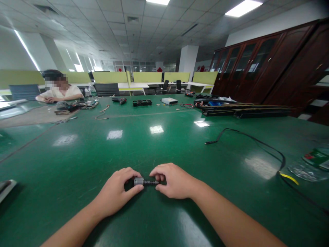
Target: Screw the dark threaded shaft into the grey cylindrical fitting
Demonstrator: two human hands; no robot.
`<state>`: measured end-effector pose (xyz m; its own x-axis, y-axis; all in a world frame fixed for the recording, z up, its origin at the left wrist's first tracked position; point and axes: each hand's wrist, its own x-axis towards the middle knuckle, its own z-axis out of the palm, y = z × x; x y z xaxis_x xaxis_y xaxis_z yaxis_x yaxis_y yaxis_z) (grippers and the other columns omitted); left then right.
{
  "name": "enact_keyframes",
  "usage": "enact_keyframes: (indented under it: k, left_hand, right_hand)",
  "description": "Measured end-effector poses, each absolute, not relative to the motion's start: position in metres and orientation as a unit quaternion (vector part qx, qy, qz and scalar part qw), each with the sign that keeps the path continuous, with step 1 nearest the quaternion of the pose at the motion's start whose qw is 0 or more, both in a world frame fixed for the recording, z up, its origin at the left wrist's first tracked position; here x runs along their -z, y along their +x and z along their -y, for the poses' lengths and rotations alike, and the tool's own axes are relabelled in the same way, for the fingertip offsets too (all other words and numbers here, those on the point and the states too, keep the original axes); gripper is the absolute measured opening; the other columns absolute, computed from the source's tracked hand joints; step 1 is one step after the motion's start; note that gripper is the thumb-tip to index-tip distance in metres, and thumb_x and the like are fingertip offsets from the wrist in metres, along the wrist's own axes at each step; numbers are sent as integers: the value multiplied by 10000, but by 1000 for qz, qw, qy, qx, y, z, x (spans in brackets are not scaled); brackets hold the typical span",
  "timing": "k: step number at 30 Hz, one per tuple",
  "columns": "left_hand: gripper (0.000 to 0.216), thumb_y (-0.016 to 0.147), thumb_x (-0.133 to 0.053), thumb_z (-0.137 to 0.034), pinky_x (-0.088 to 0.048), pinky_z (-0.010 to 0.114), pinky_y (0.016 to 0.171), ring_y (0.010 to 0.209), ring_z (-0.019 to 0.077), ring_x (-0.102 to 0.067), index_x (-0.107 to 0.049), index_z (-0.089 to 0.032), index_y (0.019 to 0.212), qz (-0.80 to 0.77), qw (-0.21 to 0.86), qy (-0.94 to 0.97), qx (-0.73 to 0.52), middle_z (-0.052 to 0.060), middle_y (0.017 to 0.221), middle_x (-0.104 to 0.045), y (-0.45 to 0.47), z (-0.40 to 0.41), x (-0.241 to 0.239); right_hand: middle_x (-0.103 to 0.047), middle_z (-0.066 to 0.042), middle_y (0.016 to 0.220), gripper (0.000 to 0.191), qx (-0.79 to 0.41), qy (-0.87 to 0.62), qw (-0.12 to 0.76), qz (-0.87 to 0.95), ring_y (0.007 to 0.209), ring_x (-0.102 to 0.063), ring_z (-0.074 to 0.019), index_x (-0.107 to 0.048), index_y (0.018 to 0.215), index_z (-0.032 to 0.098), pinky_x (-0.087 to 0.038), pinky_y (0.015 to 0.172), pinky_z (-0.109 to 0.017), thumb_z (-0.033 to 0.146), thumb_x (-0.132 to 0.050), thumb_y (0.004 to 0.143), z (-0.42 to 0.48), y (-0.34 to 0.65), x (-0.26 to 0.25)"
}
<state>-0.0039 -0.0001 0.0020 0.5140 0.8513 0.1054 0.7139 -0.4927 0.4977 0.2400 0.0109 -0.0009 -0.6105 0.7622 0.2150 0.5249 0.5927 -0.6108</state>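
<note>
Left hand (117,189) pinches metal part (146,182) toward desk (133,145)'s near edge; right hand (176,182) curls round its tip, contact unclear. Best keep shaft level.

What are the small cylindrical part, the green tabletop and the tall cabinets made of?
Cylindrical part: probably metal, grey with a soft sheen. Tabletop: glossy green, mirroring the ceiling lights; perhaps a coating or plastic sheet. Cabinets: probably varnished wood or veneer, from the reddish-brown colour and panelled doors.
</note>
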Motion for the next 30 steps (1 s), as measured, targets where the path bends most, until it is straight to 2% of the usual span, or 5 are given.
enact_keyframes:
  k: [4, 13, 17, 23, 30]
  left_hand:
    - [209, 906, -605, -404, -448, 329, 831, 911, 216, -612, -676, -248, 1026, -461, 199, 847, -172, 16, 963, -681, -4, -1, -1]
    - [200, 899, -611, -395, -442, 336, 831, 916, 217, -609, -664, -248, 1024, -464, 201, 846, -169, 11, 964, -674, -5, 0, 0]
    - [213, 888, -623, -401, -446, 338, 814, 897, 219, -608, -661, -239, 1021, -469, 198, 844, -168, 17, 958, -673, -4, -1, 0]
    - [226, 927, -576, -419, -454, 332, 839, 918, 215, -611, -676, -242, 1027, -453, 205, 849, -179, 24, 969, -684, -5, -1, 0]
    - [238, 934, -571, -402, -473, 307, 838, 936, 207, -621, -691, -259, 1081, -440, 232, 845, -195, 26, 1007, -692, -8, -3, -1]
  right_hand:
    - [-674, -4, 872, 385, -287, -358, 254, 851, 756, -602, -135, -661, 1071, 193, -468, 721, -240, 81, -652, 703, -10, 237, 2]
    - [-692, 3, 867, 279, -335, -373, 278, 819, 730, -609, -120, -652, 975, 191, -476, 688, -226, 62, -672, 728, -10, 224, 12]
    - [-683, -18, 907, 258, -305, -386, 277, 825, 798, -613, -138, -658, 989, 192, -475, 744, -249, 82, -689, 758, -9, 222, 11]
    - [-683, -19, 845, 129, -227, -359, 255, 869, 851, -582, -172, -723, 928, 201, -440, 769, -281, 162, -698, 807, -10, 223, 10]
    - [-697, -39, 882, 144, -218, -349, 244, 878, 876, -587, -183, -736, 973, 194, -437, 801, -292, 213, -664, 850, -9, 222, 9]
